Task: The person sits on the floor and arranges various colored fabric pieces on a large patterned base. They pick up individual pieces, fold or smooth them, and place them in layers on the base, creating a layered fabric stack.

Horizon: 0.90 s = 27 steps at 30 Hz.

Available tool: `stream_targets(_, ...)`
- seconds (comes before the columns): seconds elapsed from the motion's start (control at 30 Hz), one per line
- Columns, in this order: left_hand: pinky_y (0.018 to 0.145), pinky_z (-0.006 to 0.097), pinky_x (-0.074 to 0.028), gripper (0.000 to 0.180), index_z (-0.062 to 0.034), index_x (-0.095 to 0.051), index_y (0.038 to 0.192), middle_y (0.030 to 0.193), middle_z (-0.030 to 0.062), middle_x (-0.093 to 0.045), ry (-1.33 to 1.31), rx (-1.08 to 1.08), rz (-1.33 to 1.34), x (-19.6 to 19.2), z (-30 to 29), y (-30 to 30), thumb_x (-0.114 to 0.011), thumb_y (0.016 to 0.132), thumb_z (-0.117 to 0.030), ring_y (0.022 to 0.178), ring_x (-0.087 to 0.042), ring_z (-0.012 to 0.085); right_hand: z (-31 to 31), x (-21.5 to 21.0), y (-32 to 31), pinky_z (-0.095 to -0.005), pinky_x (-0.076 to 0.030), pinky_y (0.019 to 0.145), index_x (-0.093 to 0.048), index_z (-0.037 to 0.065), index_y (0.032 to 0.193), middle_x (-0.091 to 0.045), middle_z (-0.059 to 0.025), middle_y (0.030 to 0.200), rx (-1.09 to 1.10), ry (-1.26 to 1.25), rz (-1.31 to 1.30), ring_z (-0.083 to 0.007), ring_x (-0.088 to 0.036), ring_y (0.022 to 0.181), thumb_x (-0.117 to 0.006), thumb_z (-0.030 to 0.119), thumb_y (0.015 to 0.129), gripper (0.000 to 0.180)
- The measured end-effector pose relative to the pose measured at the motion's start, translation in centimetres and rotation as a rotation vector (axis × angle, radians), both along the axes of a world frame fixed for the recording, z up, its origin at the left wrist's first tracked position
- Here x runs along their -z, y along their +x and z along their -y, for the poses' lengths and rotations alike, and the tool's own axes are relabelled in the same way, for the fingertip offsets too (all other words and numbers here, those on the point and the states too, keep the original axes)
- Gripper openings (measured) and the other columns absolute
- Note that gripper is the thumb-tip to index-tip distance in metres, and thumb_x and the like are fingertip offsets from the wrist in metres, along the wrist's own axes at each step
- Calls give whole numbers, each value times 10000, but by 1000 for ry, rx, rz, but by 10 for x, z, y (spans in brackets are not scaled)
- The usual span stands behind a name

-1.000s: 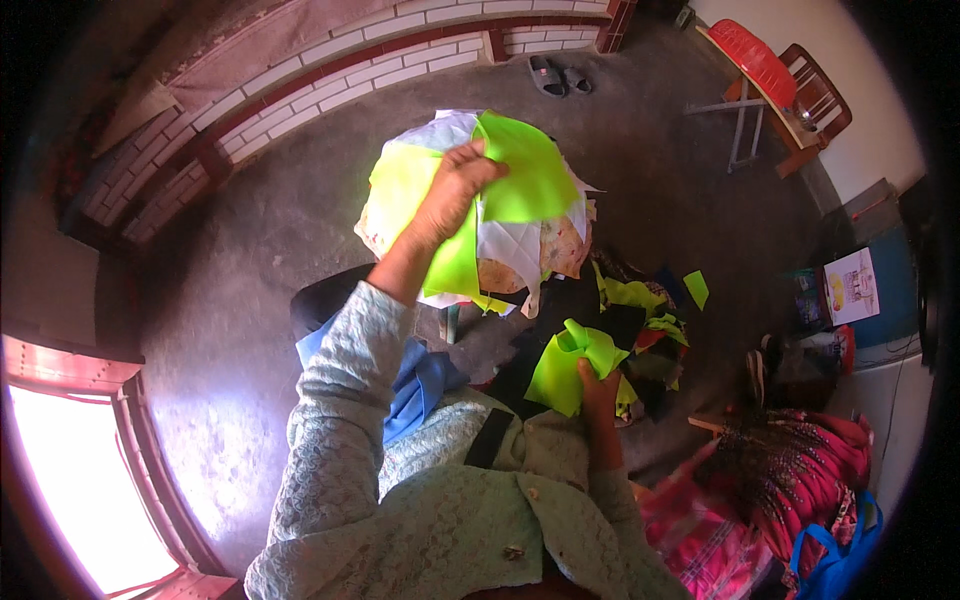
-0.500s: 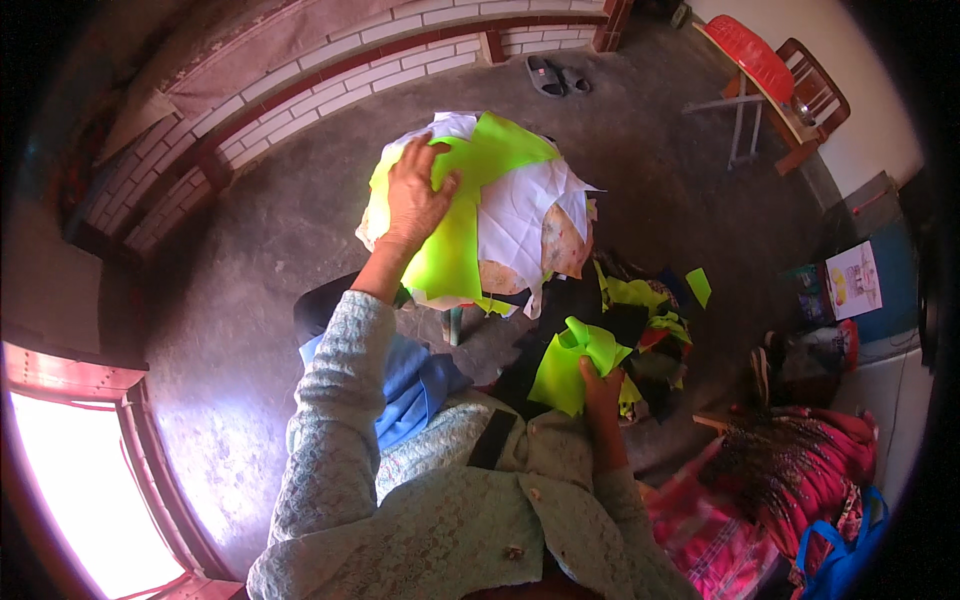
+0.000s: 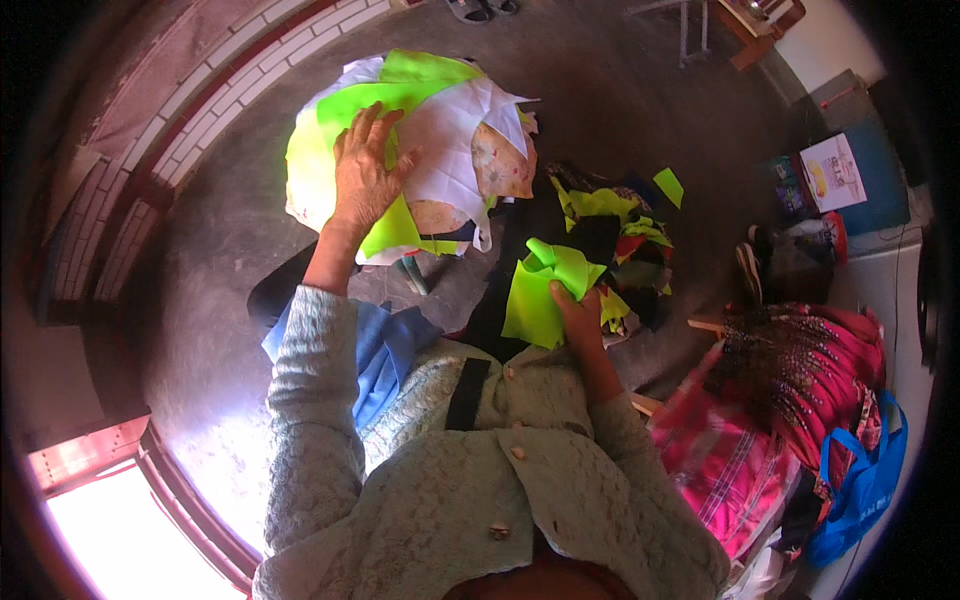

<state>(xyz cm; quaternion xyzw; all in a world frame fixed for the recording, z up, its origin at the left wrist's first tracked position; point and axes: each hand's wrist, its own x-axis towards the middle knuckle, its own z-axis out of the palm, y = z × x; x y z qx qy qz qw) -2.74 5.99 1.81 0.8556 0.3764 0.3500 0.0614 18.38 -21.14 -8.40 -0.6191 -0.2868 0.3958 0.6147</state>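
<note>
A round padded stool top with a flowered cover stands in front of me, layered with white cloth and neon yellow-green cloth. My left hand lies on these layers, fingers spread and grasping nothing. Close to my lap, my right hand pinches a neon yellow-green cloth piece, whose upper edge curls over. Part of that hand's fingers is hidden behind the cloth. Blue cloth rests across my lap on the left.
Right of the stool, a heap of fabric scraps lies on the floor, with one loose green scrap beyond it. Pink and red cloth and a blue bag are at my right. Sandals sit at the far edge.
The whole view has shifted, bringing the stool higher and further left. My left hand has slid nearer and rightward over the cloth layers. The right hand keeps its hold on the green piece.
</note>
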Motion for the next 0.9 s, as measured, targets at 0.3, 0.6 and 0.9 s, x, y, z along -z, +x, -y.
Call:
stream_targets(0.3, 883, 324, -470, 307, -24, -600, 1014, 1049, 126, -623, -590, 521, 292, 32, 131, 62, -714, 730, -47, 1001, -604, 266, 1, 1, 4, -254, -459, 753, -601, 19, 1067, -629, -21, 970, -32, -26, 27, -94, -574, 865, -622, 115, 857, 232)
stream_targets(0.6, 782, 368, -496, 320, -30, -619, 972, 1023, 156, -618, -580, 528, 175, 79, 155, 70, -725, 676, -88, 938, -604, 333, 3, -8, 2, -265, -447, 793, -588, 25, 1099, -610, -23, 1004, -42, -15, 65, -110, -565, 899, -630, 110, 844, 272)
stream_targets(0.9, 887, 420, -443, 338, -52, -627, 969, 1084, 177, -596, -545, 619, 140, 74, 164, 67, -725, 656, -135, 1032, -559, 354, 9, 10, 7, -308, -446, 833, -533, 1, 1174, -599, -71, 1076, 59, 205, -235, -178, -566, 958, -629, 232, 858, 403)
